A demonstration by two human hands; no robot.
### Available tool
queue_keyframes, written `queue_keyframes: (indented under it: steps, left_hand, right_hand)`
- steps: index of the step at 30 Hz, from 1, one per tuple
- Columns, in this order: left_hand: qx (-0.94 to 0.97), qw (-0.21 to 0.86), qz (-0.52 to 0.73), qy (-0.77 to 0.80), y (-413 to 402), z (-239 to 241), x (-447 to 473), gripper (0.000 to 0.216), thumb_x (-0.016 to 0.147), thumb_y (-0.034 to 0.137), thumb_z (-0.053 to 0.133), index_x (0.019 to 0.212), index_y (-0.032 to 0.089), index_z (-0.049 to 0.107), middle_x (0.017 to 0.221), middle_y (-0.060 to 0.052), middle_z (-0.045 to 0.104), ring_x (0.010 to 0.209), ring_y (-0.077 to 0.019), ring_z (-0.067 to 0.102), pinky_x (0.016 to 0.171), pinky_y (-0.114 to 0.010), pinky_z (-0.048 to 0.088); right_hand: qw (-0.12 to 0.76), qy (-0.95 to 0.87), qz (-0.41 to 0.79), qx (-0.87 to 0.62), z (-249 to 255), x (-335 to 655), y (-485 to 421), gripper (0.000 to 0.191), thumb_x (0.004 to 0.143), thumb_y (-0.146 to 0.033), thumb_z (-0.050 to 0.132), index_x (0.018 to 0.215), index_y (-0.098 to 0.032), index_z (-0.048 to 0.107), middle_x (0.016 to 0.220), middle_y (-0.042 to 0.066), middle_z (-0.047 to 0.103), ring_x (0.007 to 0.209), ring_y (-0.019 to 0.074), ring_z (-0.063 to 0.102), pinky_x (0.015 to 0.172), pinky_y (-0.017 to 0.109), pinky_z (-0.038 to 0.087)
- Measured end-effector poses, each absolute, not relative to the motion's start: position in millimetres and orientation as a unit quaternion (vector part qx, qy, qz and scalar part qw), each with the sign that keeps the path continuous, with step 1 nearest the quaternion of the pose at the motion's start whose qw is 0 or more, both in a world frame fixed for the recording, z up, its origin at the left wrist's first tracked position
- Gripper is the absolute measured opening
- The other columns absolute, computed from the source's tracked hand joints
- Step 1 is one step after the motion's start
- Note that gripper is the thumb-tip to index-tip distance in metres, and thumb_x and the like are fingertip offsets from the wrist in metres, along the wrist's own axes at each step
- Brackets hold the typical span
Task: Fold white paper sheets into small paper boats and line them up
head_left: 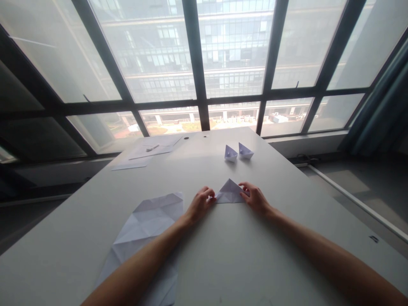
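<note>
A white sheet folded into a triangle, the folded paper [230, 193], lies flat on the table with its point facing the window. My left hand [203, 202] grips its left corner, fingers curled and thumb against the edge. At the right corner, my right hand [254, 196] holds the paper between thumb and bent fingers. Beyond it stand two small folded paper boats, a left boat [230, 154] and a right boat [245, 151], side by side. A large creased paper sheet [143, 229] lies to the left, partly hidden under my left forearm.
Flat paper sheets [137, 161] lie at the table's far left, with a small white object [152, 148] on top. The white table [223, 259] reaches toward large windows. A dark mark [373, 239] shows near its right edge.
</note>
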State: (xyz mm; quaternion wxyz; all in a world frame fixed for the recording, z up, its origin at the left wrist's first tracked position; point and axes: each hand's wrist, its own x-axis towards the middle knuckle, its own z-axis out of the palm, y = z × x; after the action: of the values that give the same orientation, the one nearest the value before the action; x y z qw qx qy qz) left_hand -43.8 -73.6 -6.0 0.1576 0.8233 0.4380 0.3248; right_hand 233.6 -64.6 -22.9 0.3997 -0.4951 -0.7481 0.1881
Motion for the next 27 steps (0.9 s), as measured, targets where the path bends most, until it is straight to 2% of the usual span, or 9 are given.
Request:
queue_keyframes:
  steps: [13, 22, 27]
  left_hand:
    - [0.844, 0.137, 0.315, 0.413, -76.2, -1.6, -41.6, 0.009, 0.092, 0.017, 0.057, 0.085, 0.020, 0.062, 0.094, -0.005, 0.059, 0.090, -0.0206, 0.058, 0.083, -0.032, 0.047]
    - [0.839, 0.142, 0.315, 0.420, -71.9, -7.8, -42.7, 0.010, 0.094, 0.020, 0.054, 0.086, 0.019, 0.059, 0.086, -0.003, 0.060, 0.078, -0.0178, 0.056, 0.073, -0.028, 0.044]
    - [0.839, 0.138, 0.319, 0.418, -70.2, -9.2, -43.4, 0.010, 0.094, 0.020, 0.054, 0.085, 0.019, 0.058, 0.085, -0.002, 0.061, 0.078, -0.0179, 0.056, 0.074, -0.029, 0.044]
  right_hand:
    - [0.400, -0.750, 0.185, -0.493, -22.7, 233.9, -65.2, 0.028, 0.086, -0.023, 0.059, 0.113, -0.021, 0.065, 0.088, 0.004, 0.067, 0.079, 0.0195, 0.062, 0.076, 0.031, 0.048]
    - [0.397, -0.751, 0.186, -0.493, -23.0, 234.1, -64.7, 0.028, 0.086, -0.022, 0.059, 0.114, -0.020, 0.066, 0.089, 0.005, 0.067, 0.081, 0.0194, 0.063, 0.077, 0.031, 0.047]
    - [0.401, -0.750, 0.184, -0.492, -23.3, 234.2, -65.3, 0.029, 0.086, -0.023, 0.059, 0.114, -0.020, 0.066, 0.090, 0.005, 0.067, 0.080, 0.0196, 0.063, 0.077, 0.031, 0.047]
